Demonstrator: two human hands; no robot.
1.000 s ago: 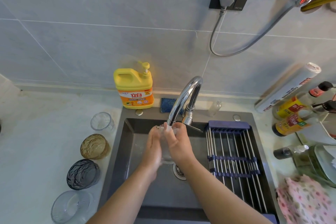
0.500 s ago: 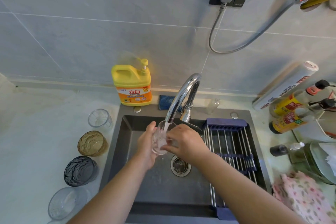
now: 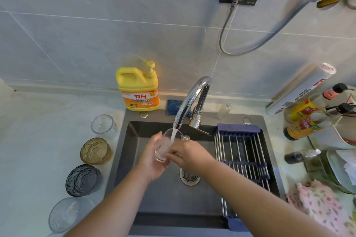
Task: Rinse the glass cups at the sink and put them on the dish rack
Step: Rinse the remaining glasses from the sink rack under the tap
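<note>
A clear glass cup is tilted under the running stream from the chrome faucet, over the dark sink. My left hand cradles the cup from the left and below. My right hand grips it from the right, fingers at its lower side. Several more glass cups stand on the counter left of the sink: a clear one, an amber one, a dark grey one and a clear ribbed one. The dish rack spans the sink's right side, bare.
A yellow detergent bottle and a blue sponge stand behind the sink. Sauce bottles, a foil roll, plates and a pink floral cloth crowd the right counter. The drain lies below my hands.
The cup has tipped its mouth up into the stream and both hands have shifted slightly lower and apart, the right hand now beside the cup rather than over it.
</note>
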